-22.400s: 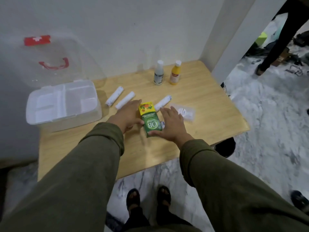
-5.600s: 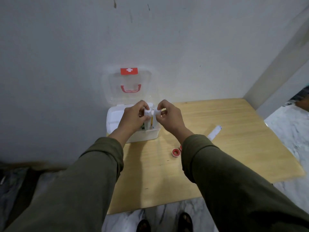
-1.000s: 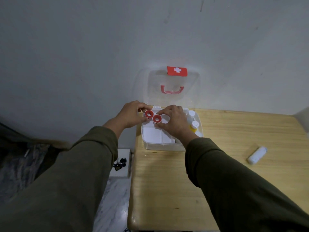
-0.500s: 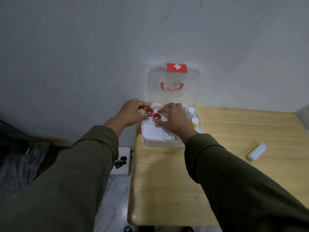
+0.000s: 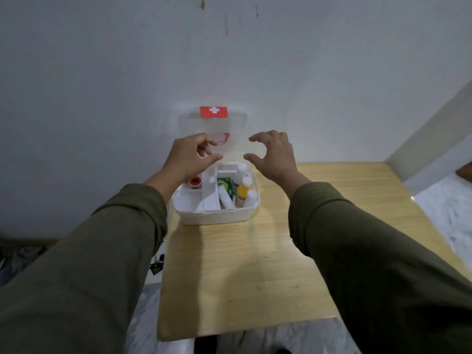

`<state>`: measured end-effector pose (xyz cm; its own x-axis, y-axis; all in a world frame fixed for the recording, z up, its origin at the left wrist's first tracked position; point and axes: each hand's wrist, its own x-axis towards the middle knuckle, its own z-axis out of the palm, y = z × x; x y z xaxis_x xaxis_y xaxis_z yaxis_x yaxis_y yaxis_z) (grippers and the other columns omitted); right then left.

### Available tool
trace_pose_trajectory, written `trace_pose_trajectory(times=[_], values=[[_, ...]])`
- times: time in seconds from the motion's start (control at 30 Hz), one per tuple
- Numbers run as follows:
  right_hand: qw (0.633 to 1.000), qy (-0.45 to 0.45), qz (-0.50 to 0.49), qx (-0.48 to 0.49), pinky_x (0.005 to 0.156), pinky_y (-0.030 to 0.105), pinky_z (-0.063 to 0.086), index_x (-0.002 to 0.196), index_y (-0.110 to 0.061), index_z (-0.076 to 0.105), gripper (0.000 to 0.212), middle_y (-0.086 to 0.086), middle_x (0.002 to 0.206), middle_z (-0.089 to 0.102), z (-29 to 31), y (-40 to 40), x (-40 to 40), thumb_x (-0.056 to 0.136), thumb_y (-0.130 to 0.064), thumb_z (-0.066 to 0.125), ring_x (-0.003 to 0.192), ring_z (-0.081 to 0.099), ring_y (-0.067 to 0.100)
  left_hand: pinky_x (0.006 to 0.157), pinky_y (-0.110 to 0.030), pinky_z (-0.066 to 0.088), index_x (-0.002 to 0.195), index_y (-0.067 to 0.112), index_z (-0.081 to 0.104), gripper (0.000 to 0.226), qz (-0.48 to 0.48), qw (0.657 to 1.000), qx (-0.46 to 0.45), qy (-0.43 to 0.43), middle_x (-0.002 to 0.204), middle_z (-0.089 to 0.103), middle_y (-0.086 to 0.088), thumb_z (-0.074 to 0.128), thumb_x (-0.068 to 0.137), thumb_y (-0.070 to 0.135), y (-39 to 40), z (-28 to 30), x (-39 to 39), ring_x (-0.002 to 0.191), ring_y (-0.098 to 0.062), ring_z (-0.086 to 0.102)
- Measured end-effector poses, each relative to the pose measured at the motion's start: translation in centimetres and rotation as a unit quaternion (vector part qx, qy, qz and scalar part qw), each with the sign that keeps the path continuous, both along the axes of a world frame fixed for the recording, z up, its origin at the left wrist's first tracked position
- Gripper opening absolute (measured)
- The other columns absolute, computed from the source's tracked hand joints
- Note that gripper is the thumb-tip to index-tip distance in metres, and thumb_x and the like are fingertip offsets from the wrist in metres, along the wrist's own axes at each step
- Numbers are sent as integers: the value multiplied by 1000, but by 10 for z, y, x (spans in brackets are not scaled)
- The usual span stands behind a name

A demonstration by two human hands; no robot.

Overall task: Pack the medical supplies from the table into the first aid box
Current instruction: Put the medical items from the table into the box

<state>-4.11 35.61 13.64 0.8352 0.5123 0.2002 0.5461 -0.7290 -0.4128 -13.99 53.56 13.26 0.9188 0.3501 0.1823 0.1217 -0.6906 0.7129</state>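
Observation:
The white first aid box (image 5: pixel 217 216) stands open at the back left of the wooden table (image 5: pixel 242 264). Its clear lid (image 5: pixel 238 123), with a red cross label (image 5: pixel 213 111) and a red handle (image 5: pixel 225 138), leans upright against the wall. Inside lie a red tape roll (image 5: pixel 195 181), a green carton (image 5: pixel 224 182), a yellow bottle (image 5: pixel 243 191), a white bottle (image 5: pixel 242 168) and white bandage rolls (image 5: pixel 226 199). My left hand (image 5: pixel 189 159) and my right hand (image 5: pixel 274 155) hover above the box in front of the lid, fingers curled and apart, holding nothing.
A grey wall (image 5: pixel 127 85) rises directly behind the box. The table's left edge drops to a marble floor (image 5: pixel 150 302), where a small dark object (image 5: pixel 156 267) lies. A pale pillar (image 5: pixel 434 139) stands at the right, with more marble floor (image 5: pixel 449 213) beyond.
Both hands have let go of the red tape rolls in the left compartment and risen to lid height. The white roll seen on the table to the right is out of sight now.

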Motion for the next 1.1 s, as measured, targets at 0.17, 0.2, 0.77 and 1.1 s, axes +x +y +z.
trace_pose_trajectory(times=[0.17, 0.2, 0.77, 1.1], values=[[999, 20, -45, 11, 101, 40, 36, 121, -24, 55, 41, 4, 126, 54, 2, -83, 17, 83, -37, 65, 122, 40, 23, 99, -38, 44, 96, 23, 67, 28, -16, 999, -32, -33, 76, 62, 9, 78, 72, 32, -62, 4, 22, 70, -7, 56], [998, 30, -52, 10, 102, 40, 37, 121, -23, 55, 42, 5, 125, 54, -2, -102, 20, 83, -38, 66, 121, 41, 23, 92, -32, 48, 96, 22, 67, 28, -21, 998, -41, -33, 76, 62, 8, 78, 72, 31, -77, 4, 25, 71, -9, 56], [974, 211, -75, -44, 84, 32, 41, 136, -24, 38, 63, 14, 130, 43, -120, -275, 45, 83, -48, 62, 112, 53, 30, 88, -23, 44, 117, 30, 60, 70, -63, 983, -89, 147, 116, 57, 10, 86, 53, 45, -306, -122, 26, 96, -6, 54], [968, 246, -39, -39, 92, 32, 43, 127, -26, 53, 52, 12, 126, 44, -137, -276, 65, 83, -53, 59, 112, 55, 29, 86, -15, 33, 123, 31, 60, 74, -121, 972, -48, 196, 122, 59, 10, 86, 55, 43, -330, -146, 34, 100, -2, 47]])
